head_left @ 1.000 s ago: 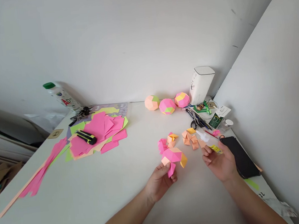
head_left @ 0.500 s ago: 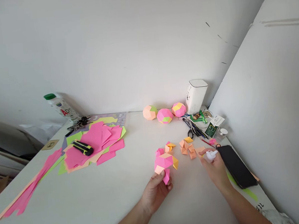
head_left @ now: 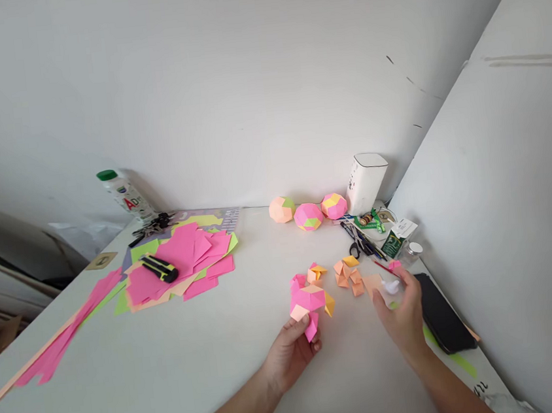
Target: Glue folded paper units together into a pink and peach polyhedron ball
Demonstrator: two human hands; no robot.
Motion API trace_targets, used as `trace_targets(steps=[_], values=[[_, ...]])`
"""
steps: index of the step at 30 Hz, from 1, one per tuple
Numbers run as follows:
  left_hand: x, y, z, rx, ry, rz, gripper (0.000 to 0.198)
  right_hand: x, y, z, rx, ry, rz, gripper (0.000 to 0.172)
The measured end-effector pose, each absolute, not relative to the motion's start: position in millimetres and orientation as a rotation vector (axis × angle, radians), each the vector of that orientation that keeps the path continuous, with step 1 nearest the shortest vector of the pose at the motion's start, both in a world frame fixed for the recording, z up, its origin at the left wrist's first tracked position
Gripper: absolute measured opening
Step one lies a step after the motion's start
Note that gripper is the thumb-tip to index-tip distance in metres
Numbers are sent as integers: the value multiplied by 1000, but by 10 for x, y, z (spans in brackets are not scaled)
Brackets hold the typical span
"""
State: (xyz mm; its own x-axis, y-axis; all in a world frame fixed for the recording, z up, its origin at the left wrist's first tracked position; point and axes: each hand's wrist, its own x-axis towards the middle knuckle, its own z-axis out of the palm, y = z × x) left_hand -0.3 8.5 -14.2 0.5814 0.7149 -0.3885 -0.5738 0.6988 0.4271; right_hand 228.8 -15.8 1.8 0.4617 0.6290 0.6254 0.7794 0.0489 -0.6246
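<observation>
Head view: left hand [head_left: 291, 349] pinches a half-assembled paper model [head_left: 310, 303] of pink, peach and orange units, raised just above the white surface [head_left: 175, 375]. Right hand [head_left: 402, 315] is curled around a small white-capped bottle [head_left: 391, 286], near a black phone [head_left: 443, 320]. Loose folded units [head_left: 348, 272] lie between the hands and three finished paper balls [head_left: 308, 215]. Pink sheets [head_left: 183, 259] lie well apart, at left.

The half-built paper polyhedron [head_left: 310, 303] in the left hand [head_left: 291, 349] is matt folded paper; the small bottle [head_left: 391, 286] in the right hand [head_left: 402, 315] looks smooth white plastic; under both, the bench [head_left: 175, 375] is smooth matt white; just right of it, a glossy black phone [head_left: 443, 320]
</observation>
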Motion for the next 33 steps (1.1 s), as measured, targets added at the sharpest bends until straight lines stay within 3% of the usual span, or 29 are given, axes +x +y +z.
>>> trace_targets(steps=[2,4,6,9,12,24,33], values=[[-3,87,-139,277,566,758,19,2228,-229,70,-1453,-1383,-511,51],[-3,87,-132,284,566,752,18,2153,-304,98,-1275,-1571,-634,40],[-4,82,-124,286,568,748,18,2073,-350,85,-1180,-1822,-482,31],[-5,73,-118,290,566,755,19,1991,-339,-16,-1474,-1993,-116,20],[-6,69,-124,288,561,761,18,1987,-284,-163,-1719,-1992,1,14],[-6,66,-128,304,593,727,15,2048,-287,-186,-1762,-2139,2,42],[-15,69,-131,295,587,735,14,2062,-301,-151,-1774,-2159,47,47]])
